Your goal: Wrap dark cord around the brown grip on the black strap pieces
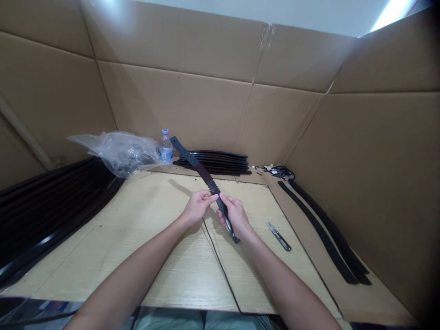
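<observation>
A long, slightly bent dark strip [202, 173] with a hole near its far end is held tilted above the table. Ridged coils of black cord [213, 187] go around its middle. My right hand [235, 213] is closed around the strip just below the coils, and its near end sticks out under my palm. My left hand [199, 206] pinches at the coils, thumb against the strip; the fingertips partly hide what they grip. From beneath my left hand a length of the cord runs down across the tabletop to the front edge.
Small thread snips [279, 236] lie right of my hands. Dark curved strips are stacked at left [51, 211] and at the back [216, 161]. Two or three black strips [319, 229] lie at right. A water bottle [165, 149] and clear plastic bag [123, 151] stand before cardboard walls [206, 101].
</observation>
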`<act>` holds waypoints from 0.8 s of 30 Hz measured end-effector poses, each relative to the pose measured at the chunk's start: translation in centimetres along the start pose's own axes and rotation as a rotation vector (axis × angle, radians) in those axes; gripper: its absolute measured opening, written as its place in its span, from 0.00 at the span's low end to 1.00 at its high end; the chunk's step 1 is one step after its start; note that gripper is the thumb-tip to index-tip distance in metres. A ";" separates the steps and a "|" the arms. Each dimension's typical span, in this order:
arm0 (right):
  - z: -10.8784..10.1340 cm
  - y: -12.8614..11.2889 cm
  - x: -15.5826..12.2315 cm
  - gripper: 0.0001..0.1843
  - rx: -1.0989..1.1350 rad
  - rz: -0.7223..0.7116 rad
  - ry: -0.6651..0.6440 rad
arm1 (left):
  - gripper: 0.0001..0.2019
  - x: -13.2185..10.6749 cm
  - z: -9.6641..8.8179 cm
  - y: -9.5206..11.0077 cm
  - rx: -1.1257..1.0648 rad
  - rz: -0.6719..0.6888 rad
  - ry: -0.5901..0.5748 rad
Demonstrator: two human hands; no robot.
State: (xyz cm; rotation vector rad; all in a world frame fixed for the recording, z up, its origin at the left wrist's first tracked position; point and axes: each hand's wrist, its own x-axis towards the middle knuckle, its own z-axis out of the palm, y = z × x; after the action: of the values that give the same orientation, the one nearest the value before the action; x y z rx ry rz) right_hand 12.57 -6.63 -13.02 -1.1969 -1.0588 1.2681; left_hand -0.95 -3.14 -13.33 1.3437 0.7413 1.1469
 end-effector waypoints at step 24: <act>-0.4 -2.0 -0.4 0.24 -0.101 -0.085 0.002 | 0.16 -0.6 1.4 0.5 -0.003 0.067 0.024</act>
State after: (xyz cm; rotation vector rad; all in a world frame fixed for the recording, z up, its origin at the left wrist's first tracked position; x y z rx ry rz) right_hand 13.15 -6.92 -11.08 -1.2152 -1.1717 1.1600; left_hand 0.01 -4.28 -12.76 1.3634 0.7163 1.2184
